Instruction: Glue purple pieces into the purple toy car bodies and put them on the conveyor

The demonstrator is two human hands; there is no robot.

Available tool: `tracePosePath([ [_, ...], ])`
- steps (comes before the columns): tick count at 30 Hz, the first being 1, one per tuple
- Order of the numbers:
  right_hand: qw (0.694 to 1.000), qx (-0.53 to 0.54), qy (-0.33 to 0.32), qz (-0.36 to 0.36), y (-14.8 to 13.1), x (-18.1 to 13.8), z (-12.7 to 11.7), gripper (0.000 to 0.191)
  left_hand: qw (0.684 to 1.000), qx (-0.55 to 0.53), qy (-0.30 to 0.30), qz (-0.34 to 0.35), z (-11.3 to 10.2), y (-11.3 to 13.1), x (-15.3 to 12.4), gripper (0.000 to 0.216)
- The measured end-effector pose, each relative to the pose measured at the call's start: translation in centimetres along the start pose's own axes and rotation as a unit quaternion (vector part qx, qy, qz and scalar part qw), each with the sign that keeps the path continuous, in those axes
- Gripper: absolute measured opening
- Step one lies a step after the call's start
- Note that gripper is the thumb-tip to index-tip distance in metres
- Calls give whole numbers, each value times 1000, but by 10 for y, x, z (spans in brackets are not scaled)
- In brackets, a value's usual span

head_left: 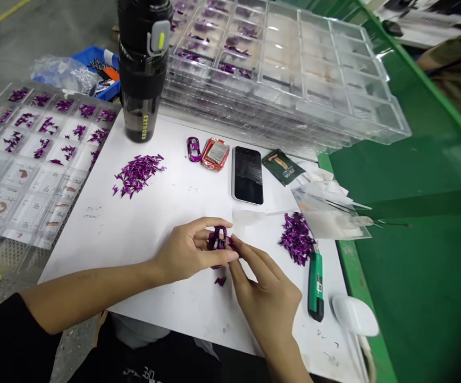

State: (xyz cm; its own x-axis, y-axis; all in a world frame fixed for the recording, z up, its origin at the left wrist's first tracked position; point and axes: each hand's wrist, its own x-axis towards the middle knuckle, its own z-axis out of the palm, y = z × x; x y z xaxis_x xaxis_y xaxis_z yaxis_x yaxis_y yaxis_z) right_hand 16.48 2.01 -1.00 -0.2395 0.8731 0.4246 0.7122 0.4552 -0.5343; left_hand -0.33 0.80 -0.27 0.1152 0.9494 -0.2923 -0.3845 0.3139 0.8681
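My left hand (pixel 190 250) and my right hand (pixel 262 287) meet over the white sheet (pixel 94 239), both pinching a small purple metallic part (pixel 218 239) that my fingers partly hide. A single purple shard (pixel 220 281) lies just below them. A similar open purple part (pixel 193 149) rests near a red foil packet (pixel 215 154). Loose purple shards form one pile (pixel 136 173) left of my hands and a second pile (pixel 297 238) to their right. A white plastic spatula (pixel 250 216) lies beyond my right hand.
A black phone (pixel 247 175), green utility knife (pixel 316 284), white mouse (pixel 354 315) and black bottle (pixel 142 69) surround the sheet. Stacked clear trays (pixel 278 69) stand behind; a compartment tray (pixel 42 154) holds purple pieces. A co-worker's sleeve (pixel 457 74) shows beyond the green bench (pixel 413 266).
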Motion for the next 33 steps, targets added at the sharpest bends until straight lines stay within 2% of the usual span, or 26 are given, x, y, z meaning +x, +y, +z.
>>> tracePosePath([
  [2, 1000, -18, 16, -10, -2, 3, -2, 19, 1000, 9, -1, 5, 0, -1, 0, 48],
  [3, 1000, -3, 17, 19, -3, 5, -5, 19, 1000, 14, 4, 11, 0, -1, 0, 49],
  [5, 987, 82, 12, 137, -9, 9, -12, 23, 999, 32, 22, 26, 2, -3, 0, 50],
  [8, 918, 234, -11, 319, -23, 11, -20, 32, 996, 65, 46, 49, 4, -8, -1, 49],
  [9, 900, 259, -22, 350, -28, 11, -20, 35, 994, 75, 47, 58, 4, -9, -1, 49],
  [11, 886, 269, -36, 376, -38, 10, -16, 38, 991, 93, 46, 79, 5, -12, -2, 47],
  [18, 911, 245, -17, 332, -55, 5, -3, 31, 984, 134, 46, 111, 4, -14, -5, 41],
  [22, 944, 198, -28, 262, -51, 2, -6, 24, 979, 166, 43, 110, 3, -11, -5, 40],
  [24, 953, 183, -42, 236, -44, 2, -9, 20, 981, 162, 22, 103, 2, -8, -5, 49],
  [26, 945, 218, -55, 239, -34, 2, -13, 20, 983, 158, -18, 91, 0, -6, -5, 68],
  [28, 922, 287, -86, 246, -25, 2, -15, 33, 980, 171, -59, 85, -1, -6, -4, 83],
  [30, 902, 333, -141, 237, -19, 1, -17, 43, 972, 203, -79, 89, -1, -9, -5, 88],
  [33, 906, 314, -163, 232, -20, -1, -19, 37, 956, 263, -70, 106, 0, -16, -5, 83],
])
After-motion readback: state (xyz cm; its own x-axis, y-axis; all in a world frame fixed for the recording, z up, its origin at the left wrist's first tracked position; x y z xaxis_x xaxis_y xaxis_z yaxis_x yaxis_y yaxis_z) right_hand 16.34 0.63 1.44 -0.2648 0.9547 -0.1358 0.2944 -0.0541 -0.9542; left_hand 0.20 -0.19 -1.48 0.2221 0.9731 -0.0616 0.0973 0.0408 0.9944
